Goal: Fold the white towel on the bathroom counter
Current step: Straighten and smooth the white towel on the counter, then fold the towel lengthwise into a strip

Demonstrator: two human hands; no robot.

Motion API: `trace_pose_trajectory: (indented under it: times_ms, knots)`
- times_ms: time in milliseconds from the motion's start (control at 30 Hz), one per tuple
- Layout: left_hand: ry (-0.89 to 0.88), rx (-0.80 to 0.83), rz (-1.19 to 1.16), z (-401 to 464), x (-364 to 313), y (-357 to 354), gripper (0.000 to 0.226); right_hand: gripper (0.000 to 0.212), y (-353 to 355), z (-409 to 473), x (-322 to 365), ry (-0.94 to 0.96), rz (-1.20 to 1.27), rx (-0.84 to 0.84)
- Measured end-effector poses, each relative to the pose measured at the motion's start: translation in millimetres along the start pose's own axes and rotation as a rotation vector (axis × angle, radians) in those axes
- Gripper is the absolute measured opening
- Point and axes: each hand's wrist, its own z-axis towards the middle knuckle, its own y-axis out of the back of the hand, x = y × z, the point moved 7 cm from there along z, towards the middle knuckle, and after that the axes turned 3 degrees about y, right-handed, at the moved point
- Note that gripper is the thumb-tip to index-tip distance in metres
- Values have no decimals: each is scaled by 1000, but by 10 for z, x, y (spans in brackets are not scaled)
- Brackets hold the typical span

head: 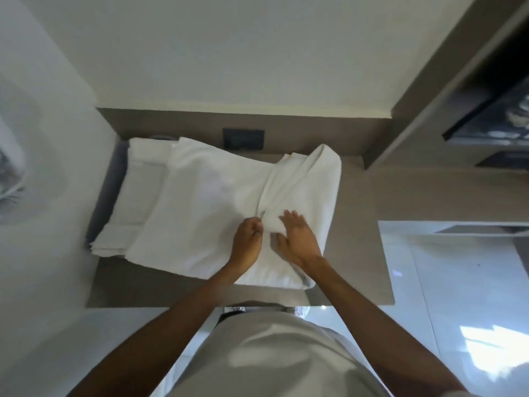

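White towel (200, 202) was spread across most of the grey-brown bathroom counter (363, 196), pretty flat on the left side but bunched into long diagonal creases on the right, where a folded flap ran up toward the back corner. Both hands were working right in the middle near the front edge. The left hand (246, 242) was curled up tight, pinching a little gather of the towel between thumb and fingers. The right hand (297, 239) was just beside it, fingers spread and pressed down flat on the cloth, palm down, not really gripping anything, more like pinning a small lump of fabric between the two hands. Over on the left, partly under the towel's edge, sat a stack of folded white towels (134, 196) on what looked like a dark tray (107, 184), though it was hard to make out. A dark wall plate (243, 139) was set in the backsplash behind the towel. The person's light shirt (274, 353) filled the bottom of the view, with glossy pale floor tiles (463, 282) to the right.
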Motion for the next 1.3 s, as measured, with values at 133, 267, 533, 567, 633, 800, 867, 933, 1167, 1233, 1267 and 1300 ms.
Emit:
trace_pose_trajectory:
  times_ms: [133,267,533,567,633,800,867,933,1167,1233,1267,1300]
  knots:
    - [36,-97,-260,26,-166,-331,27,51,499,-477,-555,-387,754,-452]
    - [-321,201,370,-63,-431,-1101,39,38,545,-1148,-1349,-672,1397,-848]
    - [-749,487,1306,-477,-157,-1885,75,57,164,-2086,-1841,-1176,1306,-1151]
    - [-786,496,1317,-503,-123,-1843,74,62,225,-2111,-1807,-1200,1163,-1176]
    - [-831,518,1352,-539,-14,-1736,73,67,426,-2050,-1694,-1169,721,-1100]
    - [-794,491,1340,-502,171,-1313,70,61,478,-1102,-1185,-447,-33,-433]
    - [-752,459,1305,-464,195,-1167,69,64,388,-906,-1207,-332,-166,-212]
    - [-670,418,1288,-394,218,-1005,68,67,386,-945,-1449,-441,-180,-115]
    - [-308,8,1263,40,156,2,68,73,581,-966,-1705,-717,-88,-273]
    - [-181,-149,1201,180,116,500,71,72,534,-661,-1379,-564,-98,-261]
    - [-127,-202,1172,236,111,739,72,70,467,-490,-1143,-451,-90,-244]
    - [-80,-238,1137,285,115,955,72,68,385,-320,-868,-342,-42,-236]
